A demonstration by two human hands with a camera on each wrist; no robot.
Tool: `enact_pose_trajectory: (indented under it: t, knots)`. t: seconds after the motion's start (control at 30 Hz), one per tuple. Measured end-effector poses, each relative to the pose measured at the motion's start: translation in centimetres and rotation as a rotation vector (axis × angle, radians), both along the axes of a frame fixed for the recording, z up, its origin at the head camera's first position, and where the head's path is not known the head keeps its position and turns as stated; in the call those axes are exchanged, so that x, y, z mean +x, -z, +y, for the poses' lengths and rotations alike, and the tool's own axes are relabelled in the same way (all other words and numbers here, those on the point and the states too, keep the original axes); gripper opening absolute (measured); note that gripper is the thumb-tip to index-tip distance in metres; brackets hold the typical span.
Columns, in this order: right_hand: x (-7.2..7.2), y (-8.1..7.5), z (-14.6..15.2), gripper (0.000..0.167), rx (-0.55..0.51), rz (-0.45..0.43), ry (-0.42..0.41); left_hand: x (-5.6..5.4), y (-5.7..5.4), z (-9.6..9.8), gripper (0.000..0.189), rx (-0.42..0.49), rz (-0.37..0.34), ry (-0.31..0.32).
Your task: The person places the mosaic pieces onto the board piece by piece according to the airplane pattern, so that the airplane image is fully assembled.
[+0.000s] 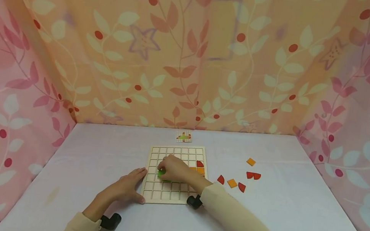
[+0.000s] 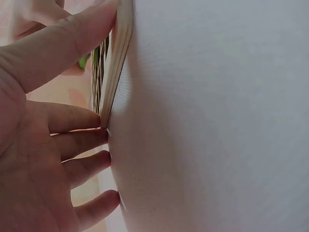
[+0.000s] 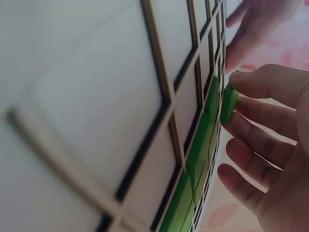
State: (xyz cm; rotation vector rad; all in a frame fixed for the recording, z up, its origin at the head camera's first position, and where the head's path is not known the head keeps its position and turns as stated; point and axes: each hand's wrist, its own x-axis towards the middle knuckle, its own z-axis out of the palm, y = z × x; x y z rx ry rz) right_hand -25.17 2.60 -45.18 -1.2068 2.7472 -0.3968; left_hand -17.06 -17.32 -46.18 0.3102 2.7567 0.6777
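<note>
A square wooden grid board [image 1: 157, 196] lies on the table. Over its middle, my right hand [image 1: 174, 169] pinches a small green tile [image 3: 230, 102] between thumb and fingers, close above the board. Other green tiles [image 3: 205, 128] sit in the grid cells just beside it, partly covered by the hand in the head view. Toward the right side of the grid are orange square tiles [image 1: 200, 170] and a red quarter-round tile [image 1: 200, 164]. My left hand [image 1: 125, 186] rests at the board's left edge, its thumb by the near corner and its fingers extended along the side.
Right of the board lie loose tiles: an orange square [image 1: 251, 161], a touching red pair [image 1: 253, 175], another orange square [image 1: 232, 183] and red quarter-rounds [image 1: 241, 187]. A small pattern card [image 1: 184, 136] lies behind the board. Patterned cloth walls [image 1: 159, 100] enclose the white table.
</note>
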Motion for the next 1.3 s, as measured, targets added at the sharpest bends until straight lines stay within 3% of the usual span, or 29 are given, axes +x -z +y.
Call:
enact_pose_trajectory:
  t: [0.37, 0.9, 1.1, 1.3]
  knots:
    - [0.9, -0.2, -1.3, 0.026, 0.074, 0.008, 0.022, 0.0, -0.1, -0.1, 0.101, -0.002, 0.010, 0.014]
    - [1.0, 0.2, -1.1, 0.020, 0.101, 0.029, 0.017, 0.1, 0.1, -0.1, 0.101, 0.013, -0.006, 0.002]
    - [0.9, 0.0, -0.8, 0.025, 0.061, 0.027, 0.012, 0.0, 0.1, -0.1, 0.101, 0.004, -0.005, 0.000]
    - [0.4, -1.2, 0.3, 0.025, -0.013, -0.001, 0.023, -0.1, 0.0, -0.1, 0.101, 0.007, -0.012, 0.002]
